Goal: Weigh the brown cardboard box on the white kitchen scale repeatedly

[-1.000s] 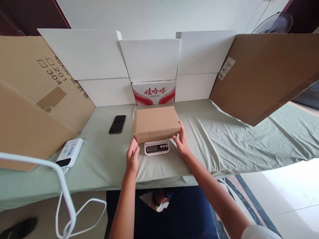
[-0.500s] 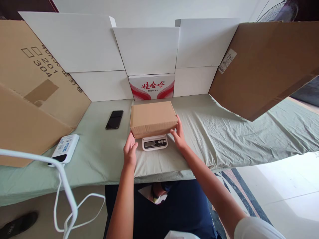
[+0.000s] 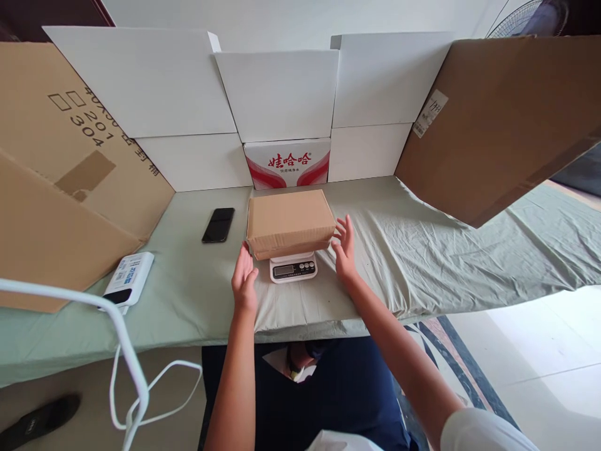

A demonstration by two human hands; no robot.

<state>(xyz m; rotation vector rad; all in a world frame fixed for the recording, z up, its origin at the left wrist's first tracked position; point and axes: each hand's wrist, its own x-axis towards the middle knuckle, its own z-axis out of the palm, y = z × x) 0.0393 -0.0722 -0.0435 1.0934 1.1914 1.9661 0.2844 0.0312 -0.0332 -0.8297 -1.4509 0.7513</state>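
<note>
Head view: both hands are spread flat with the fingers loose, holding nothing. The left hand (image 3: 245, 279) stands just off the near left corner of a brown cardboard box (image 3: 287, 220), and the right hand (image 3: 345, 246) stands just off its right end, palm turned toward it; a thin gap shows on each side, so neither hand touches the box. The box sits between them on a small white scale (image 3: 293, 269), whose display and buttons poke out under the near edge. The scale rests on a pale green cloth (image 3: 422, 250). A black phone (image 3: 218, 225) lies left of the box, a white power bank (image 3: 128, 279) farther left.
</note>
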